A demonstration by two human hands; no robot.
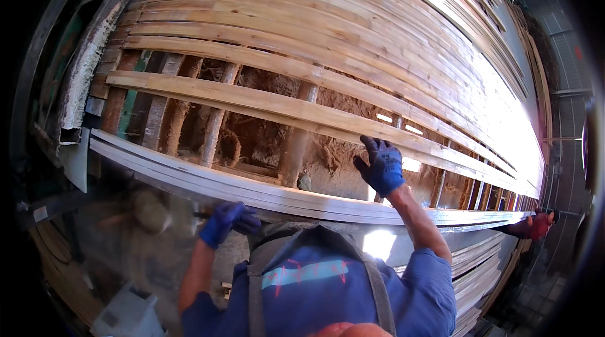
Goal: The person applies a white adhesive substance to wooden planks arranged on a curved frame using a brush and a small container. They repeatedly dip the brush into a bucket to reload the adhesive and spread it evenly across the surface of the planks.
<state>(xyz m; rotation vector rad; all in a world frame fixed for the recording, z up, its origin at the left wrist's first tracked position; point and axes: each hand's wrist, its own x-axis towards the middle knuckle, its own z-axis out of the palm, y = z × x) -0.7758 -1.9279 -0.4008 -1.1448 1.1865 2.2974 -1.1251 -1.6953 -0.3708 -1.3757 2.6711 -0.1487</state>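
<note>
My right hand (383,167), in a blue glove with dark fingertips, reaches over the rack. Its fingers are spread, with the tips at the near edge of a long loose wooden board (252,99); I cannot tell if they touch it. My left hand (228,223), also blue-gloved, hangs at the near side of a stack of long pale boards (252,193). Its fingers are loosely bent and apart, with nothing visible in them. Another loose board (227,53) lies beyond the first one, with a gap between them.
Many boards lie side by side as a wide wooden layer (302,16) beyond the gaps. Under them run rollers (299,129) over brown sawdust (258,142). A rough metal beam (94,53) stands at the left. At the far right end a person (534,226) in red is near the boards.
</note>
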